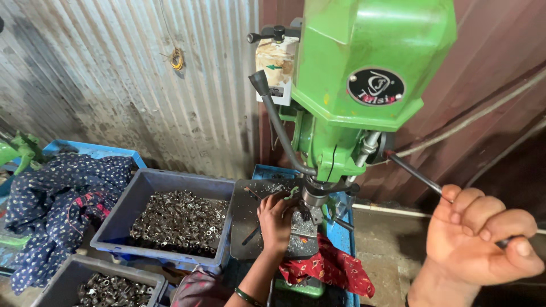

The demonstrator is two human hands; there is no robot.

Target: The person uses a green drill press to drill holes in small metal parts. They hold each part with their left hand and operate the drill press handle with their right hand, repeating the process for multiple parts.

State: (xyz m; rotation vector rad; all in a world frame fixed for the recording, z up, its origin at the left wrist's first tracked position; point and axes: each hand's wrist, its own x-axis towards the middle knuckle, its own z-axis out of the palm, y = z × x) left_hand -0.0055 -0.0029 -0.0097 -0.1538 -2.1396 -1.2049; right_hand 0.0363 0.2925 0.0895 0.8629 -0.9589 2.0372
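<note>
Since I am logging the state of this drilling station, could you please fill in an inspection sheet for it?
Surface: dark metal plate beside the drill, scattered with shavings.
Job's things: green drill press; its feed handle; fixture under the spindle.
Clutter: two grey bins of small metal parts; blue patterned cloth; red cloth.
Grippers: left hand rests at the fixture; right hand grips the feed handle.
Cables: pale cable along the wall; yellow wire coil.
Surroundings: corrugated metal wall.
</note>
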